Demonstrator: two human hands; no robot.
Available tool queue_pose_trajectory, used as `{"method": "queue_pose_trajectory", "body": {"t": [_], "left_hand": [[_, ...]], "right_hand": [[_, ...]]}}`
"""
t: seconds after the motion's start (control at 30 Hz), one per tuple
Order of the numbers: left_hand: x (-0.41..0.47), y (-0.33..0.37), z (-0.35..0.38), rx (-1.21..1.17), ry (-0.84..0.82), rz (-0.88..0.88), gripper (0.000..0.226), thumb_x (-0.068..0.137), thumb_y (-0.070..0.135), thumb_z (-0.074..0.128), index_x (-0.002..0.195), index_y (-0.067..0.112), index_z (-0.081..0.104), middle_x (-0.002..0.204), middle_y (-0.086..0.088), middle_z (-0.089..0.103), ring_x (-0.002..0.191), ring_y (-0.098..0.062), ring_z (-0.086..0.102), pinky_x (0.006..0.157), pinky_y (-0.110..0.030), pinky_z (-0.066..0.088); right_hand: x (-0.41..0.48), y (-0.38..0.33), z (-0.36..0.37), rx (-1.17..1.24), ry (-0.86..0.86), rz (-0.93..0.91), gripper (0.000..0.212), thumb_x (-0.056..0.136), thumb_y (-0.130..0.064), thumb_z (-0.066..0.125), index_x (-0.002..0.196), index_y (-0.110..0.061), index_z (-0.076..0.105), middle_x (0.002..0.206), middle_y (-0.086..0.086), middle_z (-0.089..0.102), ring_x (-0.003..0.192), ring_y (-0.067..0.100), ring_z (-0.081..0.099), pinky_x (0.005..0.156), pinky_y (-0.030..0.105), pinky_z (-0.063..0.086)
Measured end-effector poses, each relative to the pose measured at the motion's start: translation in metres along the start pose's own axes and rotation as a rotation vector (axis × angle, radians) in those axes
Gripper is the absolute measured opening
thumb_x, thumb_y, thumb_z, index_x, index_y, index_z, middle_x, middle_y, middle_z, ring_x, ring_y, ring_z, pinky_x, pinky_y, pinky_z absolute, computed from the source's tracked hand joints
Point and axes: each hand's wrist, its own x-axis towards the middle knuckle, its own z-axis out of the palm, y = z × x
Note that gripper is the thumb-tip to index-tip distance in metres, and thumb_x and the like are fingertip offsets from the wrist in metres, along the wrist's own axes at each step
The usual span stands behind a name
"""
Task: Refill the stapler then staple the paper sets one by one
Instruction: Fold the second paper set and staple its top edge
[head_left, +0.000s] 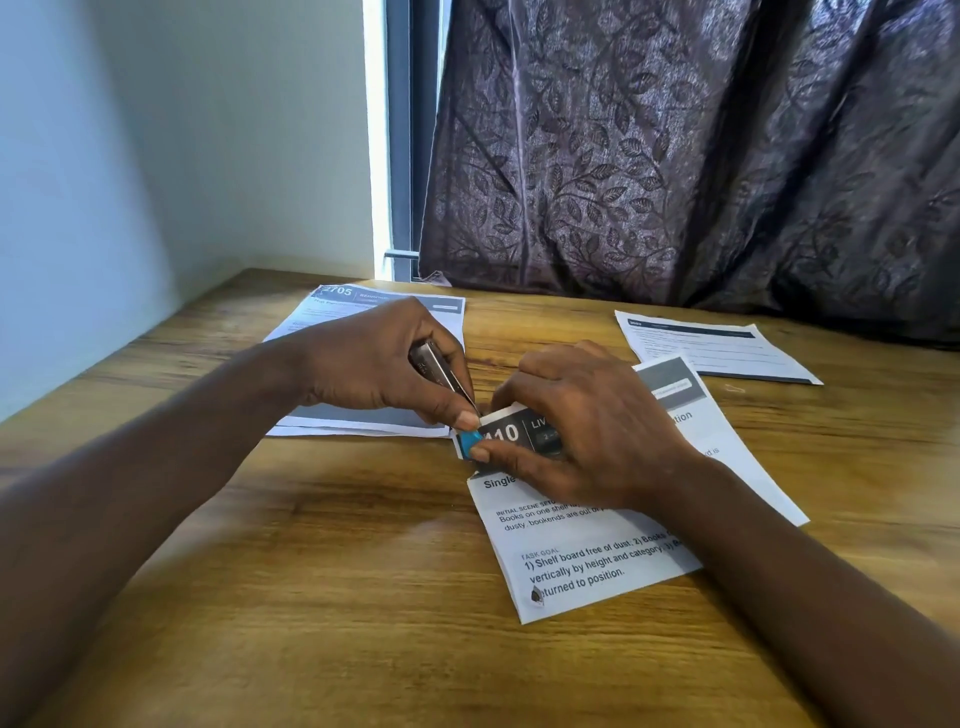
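Left hand (374, 364) grips the stapler (441, 371) at frame centre. Its long axis slants from upper left to lower right, nose meeting the upper-left corner of the paper set (582, 561). Right hand (587, 421) pinches that corner, just right of the nose.

The left hand (374, 364) is gripping a metal stapler (436, 366), its blue tip meeting the far left corner of a paper set (587, 561) that is lying on the wooden bench (311, 571). The right hand (582, 421) is pinching that same corner, its thumb lying just beside the blue tip. A second stack of sheets (332, 312) is sitting at the far left, partly behind the left hand, and a third sheet (727, 348) is lying at the far right. A dark leaf-patterned curtain (675, 156) is hanging behind the bench, beside a pale wall (156, 130).
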Motion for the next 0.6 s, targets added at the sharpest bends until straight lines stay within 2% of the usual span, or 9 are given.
{"method": "queue_pose_trajectory", "body": {"t": [0.07, 0.13, 0.23, 0.43, 0.6], "left_hand": [[0.000, 0.001, 0.002, 0.030, -0.005, 0.000, 0.027, 0.073, 0.040, 0.088, 0.087, 0.018, 0.081, 0.081, -0.005, 0.078, 0.068, -0.013, 0.066, 0.061, -0.024, 0.050], [0.001, 0.002, 0.003, 0.063, -0.012, -0.001, 0.028, 0.072, 0.042, 0.089, 0.085, 0.019, 0.081, 0.078, -0.005, 0.077, 0.065, -0.011, 0.063, 0.060, -0.027, 0.047], [0.001, 0.001, 0.004, 0.078, -0.010, 0.000, 0.028, 0.073, 0.042, 0.089, 0.084, 0.018, 0.080, 0.077, -0.008, 0.076, 0.065, -0.012, 0.061, 0.060, -0.030, 0.045], [0.004, 0.000, 0.006, 0.083, -0.008, 0.023, 0.029, 0.075, 0.044, 0.088, 0.082, 0.018, 0.079, 0.076, -0.013, 0.073, 0.064, -0.016, 0.059, 0.060, -0.036, 0.044], [0.003, -0.003, 0.003, 0.067, 0.015, 0.055, 0.032, 0.074, 0.047, 0.088, 0.086, 0.018, 0.081, 0.081, -0.009, 0.077, 0.074, -0.032, 0.067, 0.064, -0.035, 0.050]], "right_hand": [[0.001, -0.002, 0.002, 0.016, -0.034, -0.007, 0.059, 0.091, -0.075, 0.040, 0.101, -0.026, 0.070, 0.086, -0.009, 0.054, 0.084, 0.013, 0.048, 0.079, 0.037, 0.038], [0.002, -0.004, 0.005, 0.070, -0.042, -0.012, 0.052, 0.091, -0.071, 0.044, 0.101, -0.026, 0.070, 0.087, -0.011, 0.050, 0.086, 0.009, 0.042, 0.080, 0.037, 0.036], [0.003, -0.005, 0.008, 0.139, -0.033, -0.012, 0.044, 0.091, -0.065, 0.049, 0.097, -0.026, 0.068, 0.087, -0.012, 0.047, 0.086, 0.005, 0.036, 0.081, 0.037, 0.036], [0.005, -0.008, 0.011, 0.142, 0.003, -0.047, 0.032, 0.091, -0.055, 0.055, 0.090, -0.024, 0.066, 0.085, -0.015, 0.041, 0.086, 0.006, 0.036, 0.081, 0.035, 0.035], [0.002, -0.001, 0.015, 0.182, 0.021, 0.008, 0.045, 0.090, -0.065, 0.050, 0.093, -0.024, 0.068, 0.084, -0.010, 0.053, 0.084, 0.009, 0.047, 0.082, 0.037, 0.037]]}}
